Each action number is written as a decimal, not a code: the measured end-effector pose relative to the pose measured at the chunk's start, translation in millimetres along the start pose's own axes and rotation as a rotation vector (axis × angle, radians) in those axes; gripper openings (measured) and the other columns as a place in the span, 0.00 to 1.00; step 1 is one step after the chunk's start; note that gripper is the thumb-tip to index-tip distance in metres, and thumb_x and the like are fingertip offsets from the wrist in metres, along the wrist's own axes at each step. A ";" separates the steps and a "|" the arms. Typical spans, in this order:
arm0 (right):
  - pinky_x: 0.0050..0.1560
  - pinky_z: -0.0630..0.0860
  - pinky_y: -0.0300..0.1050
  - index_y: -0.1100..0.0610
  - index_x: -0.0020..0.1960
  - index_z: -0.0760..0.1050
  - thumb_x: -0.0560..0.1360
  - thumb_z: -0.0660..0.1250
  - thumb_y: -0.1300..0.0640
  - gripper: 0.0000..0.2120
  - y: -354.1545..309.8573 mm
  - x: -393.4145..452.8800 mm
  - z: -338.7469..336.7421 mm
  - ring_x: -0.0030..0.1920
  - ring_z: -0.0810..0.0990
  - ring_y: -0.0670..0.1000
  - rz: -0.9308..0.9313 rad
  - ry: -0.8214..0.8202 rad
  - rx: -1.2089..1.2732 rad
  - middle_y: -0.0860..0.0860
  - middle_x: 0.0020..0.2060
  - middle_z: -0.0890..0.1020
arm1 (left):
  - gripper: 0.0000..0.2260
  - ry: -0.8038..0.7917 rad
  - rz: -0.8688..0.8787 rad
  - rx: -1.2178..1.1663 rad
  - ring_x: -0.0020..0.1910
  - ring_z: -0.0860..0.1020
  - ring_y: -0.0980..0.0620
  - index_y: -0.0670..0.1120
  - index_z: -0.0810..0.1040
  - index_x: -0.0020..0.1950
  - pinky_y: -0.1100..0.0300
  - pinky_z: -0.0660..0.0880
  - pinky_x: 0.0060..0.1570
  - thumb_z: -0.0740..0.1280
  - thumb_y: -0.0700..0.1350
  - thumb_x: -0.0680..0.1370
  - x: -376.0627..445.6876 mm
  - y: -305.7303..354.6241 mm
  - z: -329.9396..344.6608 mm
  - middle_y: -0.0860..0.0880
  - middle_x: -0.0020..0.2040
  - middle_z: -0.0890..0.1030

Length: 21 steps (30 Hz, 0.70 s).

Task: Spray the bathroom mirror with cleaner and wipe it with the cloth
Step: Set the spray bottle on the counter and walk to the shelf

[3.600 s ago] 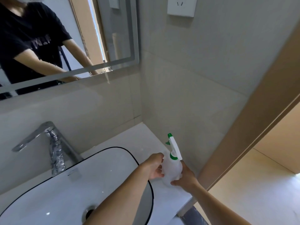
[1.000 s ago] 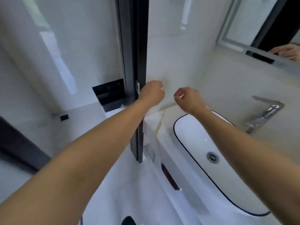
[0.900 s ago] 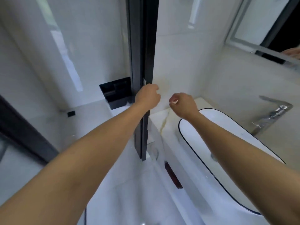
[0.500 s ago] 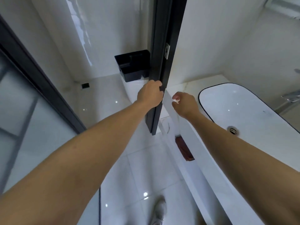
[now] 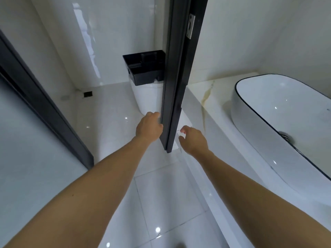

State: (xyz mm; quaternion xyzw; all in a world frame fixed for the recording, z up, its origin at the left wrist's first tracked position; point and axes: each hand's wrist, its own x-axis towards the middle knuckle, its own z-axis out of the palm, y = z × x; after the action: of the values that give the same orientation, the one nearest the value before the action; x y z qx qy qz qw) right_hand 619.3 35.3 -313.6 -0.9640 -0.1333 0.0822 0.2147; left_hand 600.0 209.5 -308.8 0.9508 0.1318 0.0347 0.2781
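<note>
Black-framed door edge point(image 5: 176, 86) stands upright at the centre of the view, and the left hand point(image 5: 148, 128) is placed against its left face low down, fingers curled towards the frame, though whether they actually grasp it cannot be told. To the right of the door edge, the right hand point(image 5: 192, 141) hovers just apart from it with fingers loosely bent and released, holding nothing. Farther right of the door edge sits the white black-rimmed basin point(image 5: 240, 104) on the marble counter point(image 5: 211, 97); behind the door edge stands a white toilet point(image 5: 148, 97) bearing a black tray point(image 5: 145, 68); mirror, cleaner and cloth are out of view.
</note>
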 end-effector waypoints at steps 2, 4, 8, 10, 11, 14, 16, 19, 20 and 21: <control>0.48 0.72 0.44 0.55 0.66 0.73 0.81 0.59 0.55 0.15 19.8 8.8 29.4 0.58 0.78 0.55 -0.001 0.026 -0.019 0.53 0.58 0.81 | 0.21 0.004 0.018 -0.035 0.65 0.74 0.43 0.44 0.69 0.74 0.49 0.74 0.60 0.64 0.43 0.81 8.0 -14.6 37.7 0.42 0.69 0.72; 0.48 0.73 0.45 0.55 0.66 0.73 0.81 0.58 0.53 0.15 38.5 18.1 60.0 0.57 0.78 0.55 0.004 0.044 -0.042 0.53 0.58 0.81 | 0.22 0.011 0.048 -0.053 0.66 0.73 0.43 0.45 0.68 0.75 0.50 0.73 0.61 0.64 0.43 0.81 18.2 -30.0 75.9 0.43 0.71 0.71; 0.49 0.71 0.48 0.56 0.65 0.72 0.82 0.56 0.53 0.15 76.9 33.1 121.6 0.58 0.77 0.56 0.029 0.054 -0.093 0.55 0.58 0.80 | 0.24 0.016 0.115 -0.073 0.68 0.72 0.44 0.46 0.68 0.76 0.52 0.72 0.63 0.65 0.40 0.80 35.7 -59.5 144.8 0.45 0.73 0.69; 0.50 0.72 0.48 0.56 0.65 0.72 0.82 0.56 0.54 0.15 96.2 37.6 149.9 0.58 0.77 0.57 0.047 0.065 -0.108 0.56 0.59 0.80 | 0.25 0.016 0.144 -0.078 0.68 0.72 0.44 0.46 0.68 0.76 0.51 0.72 0.63 0.66 0.39 0.79 41.5 -72.8 173.9 0.45 0.73 0.69; 0.50 0.73 0.48 0.56 0.66 0.71 0.82 0.56 0.54 0.15 105.7 38.9 163.3 0.58 0.78 0.57 0.059 0.077 -0.116 0.56 0.59 0.80 | 0.25 0.016 0.164 -0.074 0.68 0.72 0.45 0.46 0.68 0.76 0.50 0.73 0.64 0.66 0.38 0.78 44.3 -78.9 187.6 0.45 0.73 0.69; 0.50 0.76 0.49 0.56 0.66 0.71 0.82 0.56 0.53 0.15 133.0 40.1 196.3 0.57 0.79 0.58 0.092 0.122 -0.148 0.56 0.58 0.79 | 0.25 0.006 0.223 -0.071 0.67 0.73 0.45 0.46 0.68 0.76 0.50 0.73 0.64 0.67 0.38 0.78 52.3 -94.1 226.6 0.45 0.73 0.69; 0.50 0.75 0.49 0.56 0.66 0.70 0.82 0.56 0.53 0.15 151.9 39.1 214.7 0.58 0.78 0.58 0.116 0.149 -0.175 0.56 0.58 0.79 | 0.25 -0.008 0.259 -0.069 0.67 0.72 0.45 0.46 0.69 0.75 0.52 0.72 0.64 0.67 0.38 0.78 57.3 -100.3 251.8 0.45 0.72 0.69; 0.52 0.74 0.48 0.56 0.67 0.70 0.83 0.55 0.53 0.16 185.4 33.5 236.5 0.61 0.77 0.58 0.165 0.180 -0.198 0.56 0.60 0.78 | 0.23 -0.032 0.307 -0.065 0.67 0.72 0.45 0.46 0.70 0.73 0.52 0.72 0.64 0.66 0.37 0.78 63.3 -103.3 288.4 0.45 0.71 0.70; 0.54 0.74 0.49 0.56 0.67 0.70 0.83 0.55 0.53 0.16 196.5 30.9 242.3 0.61 0.77 0.59 0.188 0.188 -0.205 0.56 0.61 0.78 | 0.24 -0.046 0.319 -0.063 0.67 0.72 0.45 0.46 0.70 0.74 0.51 0.72 0.65 0.66 0.37 0.78 64.0 -103.6 300.0 0.46 0.71 0.70; 0.55 0.75 0.49 0.56 0.68 0.70 0.83 0.55 0.53 0.16 207.2 28.1 247.6 0.61 0.77 0.59 0.210 0.199 -0.215 0.56 0.61 0.78 | 0.24 -0.059 0.331 -0.064 0.68 0.72 0.46 0.46 0.69 0.75 0.51 0.72 0.65 0.66 0.37 0.78 64.7 -103.4 310.6 0.47 0.72 0.69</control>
State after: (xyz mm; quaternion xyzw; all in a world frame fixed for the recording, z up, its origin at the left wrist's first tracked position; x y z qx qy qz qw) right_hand 638.6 -40.2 -628.2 -0.9934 -0.0182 -0.0064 0.1127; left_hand 681.6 149.4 -626.7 0.9508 -0.0362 0.0563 0.3024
